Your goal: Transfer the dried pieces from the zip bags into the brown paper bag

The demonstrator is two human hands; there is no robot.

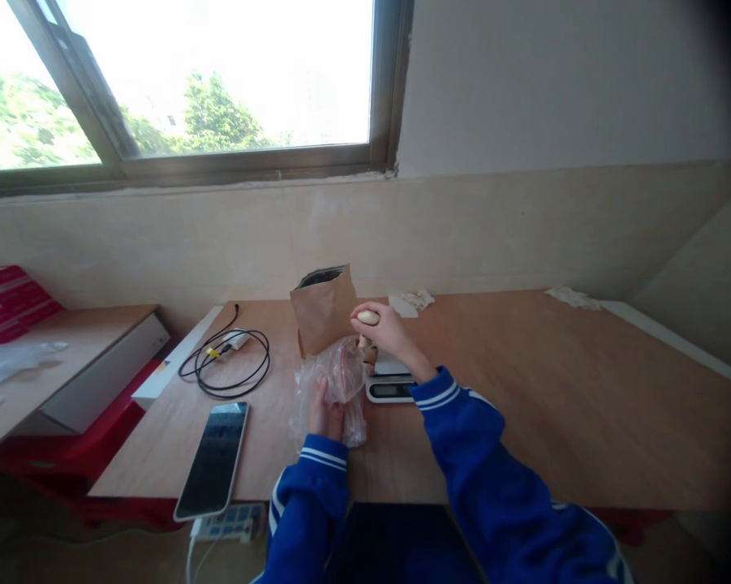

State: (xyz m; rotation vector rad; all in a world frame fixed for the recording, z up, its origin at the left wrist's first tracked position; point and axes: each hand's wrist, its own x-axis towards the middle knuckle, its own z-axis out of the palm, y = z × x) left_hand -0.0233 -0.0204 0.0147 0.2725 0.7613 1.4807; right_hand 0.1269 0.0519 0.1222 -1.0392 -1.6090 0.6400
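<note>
My left hand [327,414] is closed on a clear plastic bag [346,373] with a reddish strip along its mouth, held just above the table. Over the bag's right side, my right hand [393,328] grips a small pale rounded piece [368,317] that looks like the end of a wooden handle; its lower part is mostly hidden. Under my right wrist lies a white digital scale [391,391] with a dark display. Something brown [371,357] shows between bag and scale, too small to name. Behind the bag stands an open brown paper pouch [322,312].
On the left lie a coiled black cable [261,365] with a white plug [236,339] and a phone [212,458] overhanging the table's front edge. A power strip [234,523] sits below. Crumpled pale scraps [419,300] are at the back, near the wall [492,235].
</note>
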